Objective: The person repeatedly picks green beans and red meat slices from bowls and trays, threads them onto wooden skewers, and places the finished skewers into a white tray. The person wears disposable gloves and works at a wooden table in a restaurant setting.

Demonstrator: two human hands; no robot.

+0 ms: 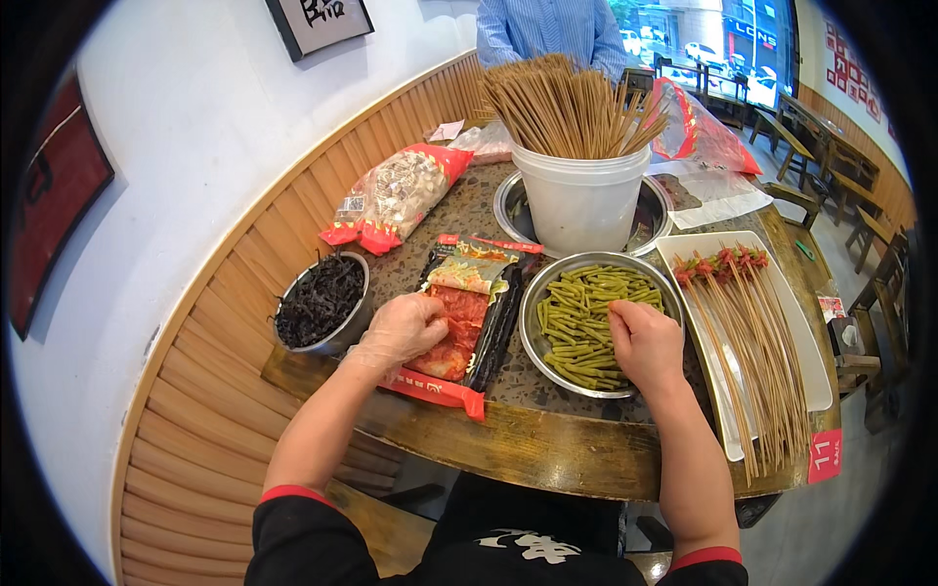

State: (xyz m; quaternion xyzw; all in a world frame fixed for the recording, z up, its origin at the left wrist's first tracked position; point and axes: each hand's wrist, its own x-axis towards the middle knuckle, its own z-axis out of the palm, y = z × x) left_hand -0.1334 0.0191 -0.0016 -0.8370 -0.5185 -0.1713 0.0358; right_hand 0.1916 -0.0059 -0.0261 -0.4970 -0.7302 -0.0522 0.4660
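My left hand (pixel 407 329), in a thin clear plastic glove, is over the left edge of an open packet of red sliced meat (pixel 462 322). Its fingers are curled; whether they pinch a slice is hidden. The packet has a black and red wrapper and lies flat on the table. My right hand (pixel 648 344) hovers above the right side of a steel bowl (pixel 529 329) of cut green beans (pixel 579 322). Its thumb and forefinger are drawn together, and I cannot tell if anything is between them. To its right, a white tray (pixel 795 322) carries several bamboo skewers (pixel 755 351) with red and green food at their far ends.
A steel bowl of dark shredded food (pixel 322 300) stands at left. Behind are a bag of pale food (pixel 403 194) and a white bucket (pixel 582 198) packed with bamboo sticks (pixel 564 110). A person in a striped shirt (pixel 549 29) is across the table (pixel 527 447).
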